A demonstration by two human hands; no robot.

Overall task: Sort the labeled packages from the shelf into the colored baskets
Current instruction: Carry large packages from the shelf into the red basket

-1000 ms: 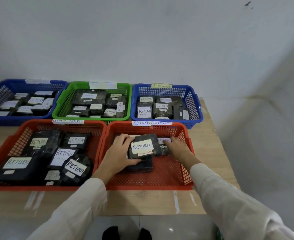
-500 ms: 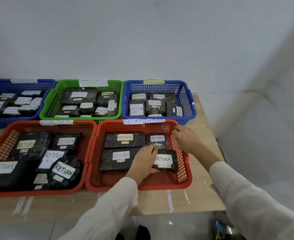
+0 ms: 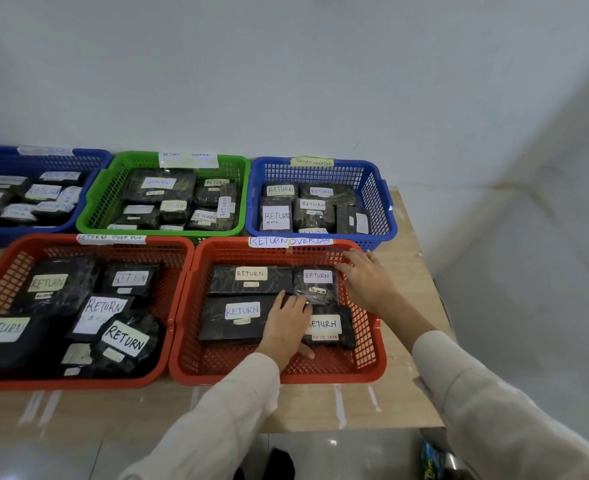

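Black-wrapped packages (image 3: 223,323) with white RETURN labels fill the red basket (image 3: 321,377) by the desk's (image 3: 404,244) right edge. The left grip (image 3: 286,327) rests flat on them, released; the right grip (image 3: 366,282) hovers, released.

Red basket (image 3: 338,375): glossy mesh plastic
Packages (image 3: 223,282): shiny black film
Labels (image 3: 250,273): matt paper
Table (image 3: 303,407): smooth wood
My sleeve (image 3: 223,410): matt cloth

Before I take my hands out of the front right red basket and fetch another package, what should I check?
1. Left hand lies flat on the packages, gripping nothing: ok.
2. Right hand open at the far rim: ok.
3. All four packages inside the red basket: ok.
4. Basket tag reads RETURN OVERDUE, package labels RETURN: ok.
5. Label dates really overdue: cannot tell, too small.
6. Shelf: out of view, cannot tell.
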